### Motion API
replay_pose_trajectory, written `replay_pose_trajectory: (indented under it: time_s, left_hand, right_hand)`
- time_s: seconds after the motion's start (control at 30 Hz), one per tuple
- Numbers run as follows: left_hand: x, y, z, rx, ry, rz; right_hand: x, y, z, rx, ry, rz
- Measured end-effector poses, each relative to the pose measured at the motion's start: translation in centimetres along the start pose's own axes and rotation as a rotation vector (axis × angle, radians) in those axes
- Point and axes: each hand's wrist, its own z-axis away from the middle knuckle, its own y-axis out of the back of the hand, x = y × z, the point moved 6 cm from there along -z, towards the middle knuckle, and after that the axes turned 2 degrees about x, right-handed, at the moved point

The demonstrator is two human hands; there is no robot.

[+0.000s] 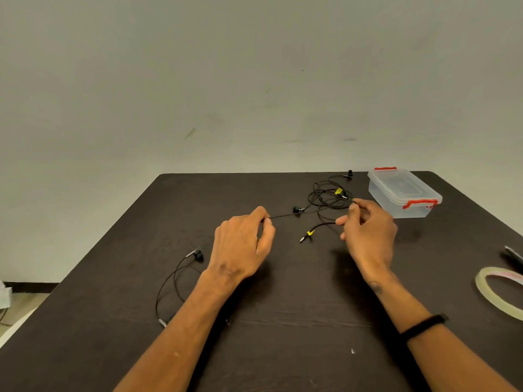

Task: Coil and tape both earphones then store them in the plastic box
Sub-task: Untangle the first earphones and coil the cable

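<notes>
A black earphone cord point(294, 214) is held stretched between the two hands above the dark surface point(283, 321). It is pinched between thumb and forefinger of the left hand point(243, 244), while the right hand point(368, 230) grips it with curled fingers near its plug point(307, 235), which carries a yellow tag and hangs just over the surface. The rest of this cord trails under the left forearm to an earbud point(198, 254) at the left. The second earphone point(329, 196) lies in a loose tangle just behind the right hand, beside the plastic box point(404, 193), whose lid with red clips is in place. A roll of clear tape point(498, 290) rests at the right edge. The cord is judged to be light, thin and limp, liable to spring out of a coil and to snag on the neighbouring tangle. It is best held by the cord itself near the plug and wound in even loops, the joints at plug and earbuds being spared any pull.
</notes>
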Motion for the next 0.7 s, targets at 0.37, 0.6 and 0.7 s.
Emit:
replay_pose_trajectory:
  time_s: [0.37,0.6,0.7]
  left_hand:
    - [2.0,-0.4,0.6,-0.045,-0.110,0.029]
    - [2.4,-0.4,0.6,-0.062,-0.155,0.054]
    - [1.7,0.0,0.3,-0.039,-0.121,0.039]
  right_hand:
    - [-3.6,-5.1,6.3,-0.696,0.505,0.036]
    - [-3.3,-4.9,5.1,-0.615,0.512,0.059]
    - [-2.5,-4.6,4.1,-0.531,0.448,0.091]
